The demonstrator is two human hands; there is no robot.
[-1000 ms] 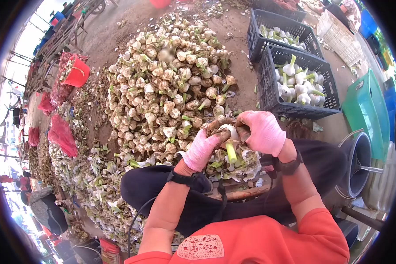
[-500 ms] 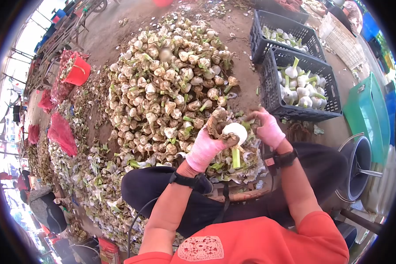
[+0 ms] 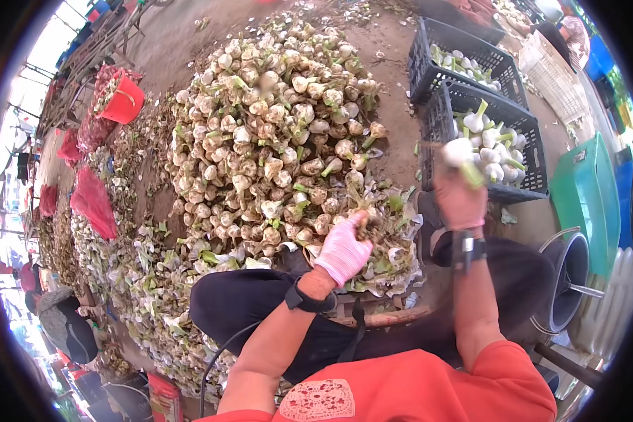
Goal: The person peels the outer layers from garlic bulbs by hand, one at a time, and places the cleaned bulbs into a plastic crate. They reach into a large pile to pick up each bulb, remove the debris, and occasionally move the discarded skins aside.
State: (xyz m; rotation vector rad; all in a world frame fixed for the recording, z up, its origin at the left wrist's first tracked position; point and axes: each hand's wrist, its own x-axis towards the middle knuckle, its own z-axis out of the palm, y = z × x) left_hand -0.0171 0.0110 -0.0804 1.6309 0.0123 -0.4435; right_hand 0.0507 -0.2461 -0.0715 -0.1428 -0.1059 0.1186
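Note:
My right hand (image 3: 461,197), in a pink glove and smeared by motion, holds a white garlic bulb (image 3: 458,152) with a short green stem. That bulb is at the near left side of a black crate (image 3: 436,130) of cleaned garlic. My left hand (image 3: 346,246), also pink-gloved, is low over a heap of peeled garlic skins (image 3: 390,264), its fingers curled. Brownish matter shows at its fingertips, but I cannot make out what they hold. Ahead lies a large pile of unpeeled garlic bulbs (image 3: 260,141).
Behind the first crate stands another black crate (image 3: 418,67) with garlic. A green plastic bin (image 3: 587,197) and a grey bucket (image 3: 566,281) are on the right. At left are a red bucket (image 3: 123,98) and red mesh bags (image 3: 93,202). Another person (image 3: 67,327) is at lower left.
My right hand has moved right and forward to the crate, with the white garlic bulb now in it. My left hand, which held that bulb, has dropped slightly right and down over the skins.

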